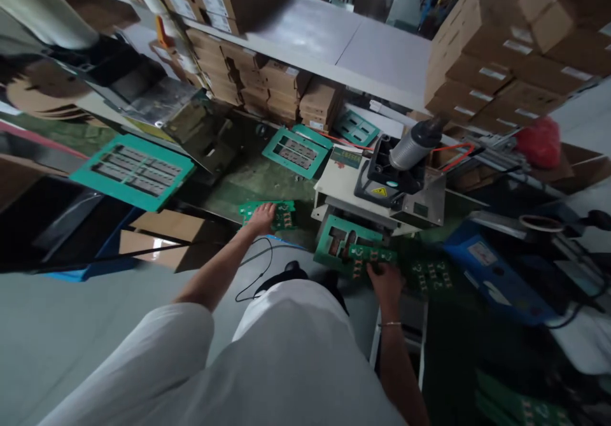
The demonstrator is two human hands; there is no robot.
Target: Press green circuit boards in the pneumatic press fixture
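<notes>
My left hand [263, 218] is over a green circuit board [285, 216] at the bench's front edge. Its fingers lie across the top and appear to grip the board; the thumb side is hard to see. My right hand [387, 279] pinches another green circuit board [359, 262] by its near edge. That board overlaps the right part of a green fixture plate [325, 244] with cut-outs, in front of the press machine; whether it touches the plate I cannot tell. Further circuit boards [432, 276] lie right of my right hand.
The press machine [338, 181] stands behind the fixture plate. Slotted green frames [133, 170] lie left and at the back of the bench. A blue machine [496, 273] stands right, with more boards [525, 407] below. Cardboard boxes [496, 50] are stacked on the shelf [315, 28].
</notes>
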